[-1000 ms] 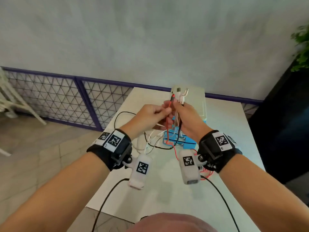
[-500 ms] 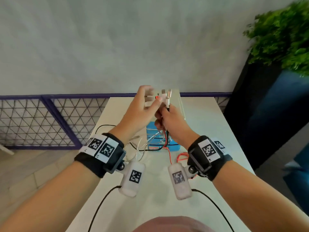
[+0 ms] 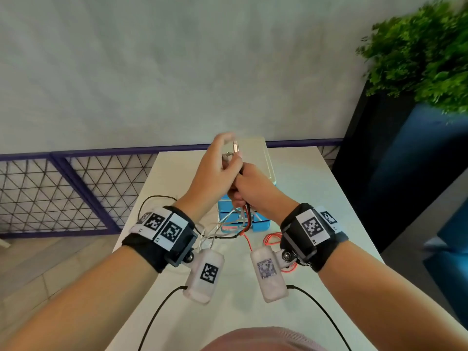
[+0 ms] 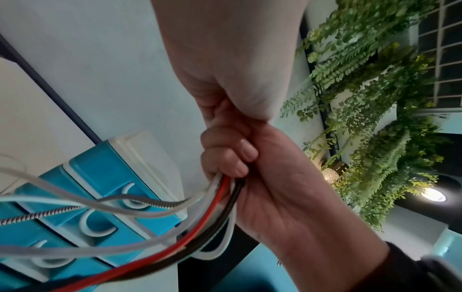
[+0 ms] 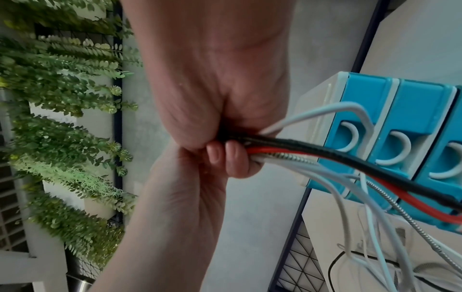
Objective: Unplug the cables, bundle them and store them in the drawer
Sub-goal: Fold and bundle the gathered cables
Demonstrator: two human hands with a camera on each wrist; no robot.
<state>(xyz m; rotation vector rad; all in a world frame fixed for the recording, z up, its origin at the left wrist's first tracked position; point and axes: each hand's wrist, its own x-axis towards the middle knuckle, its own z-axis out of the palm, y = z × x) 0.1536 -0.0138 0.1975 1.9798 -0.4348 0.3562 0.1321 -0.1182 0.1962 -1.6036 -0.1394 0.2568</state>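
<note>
Brightness: the head view is evenly and softly lit by daylight.
Shadows: faint ones are cast on the white table (image 3: 316, 188).
Glare: a lit lamp (image 4: 433, 194) is blown out (left wrist view).
Blur: the plant (image 3: 420, 51) is smeared by motion.
Distortion: straight edges are bent in both wrist views.

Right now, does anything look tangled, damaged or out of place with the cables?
Nothing looks damaged. The right hand grips the cables just below their plugs, but their tails hang unbundled and crossing in front of the blue drawer unit. The red cable loops loosely on the table.
</note>
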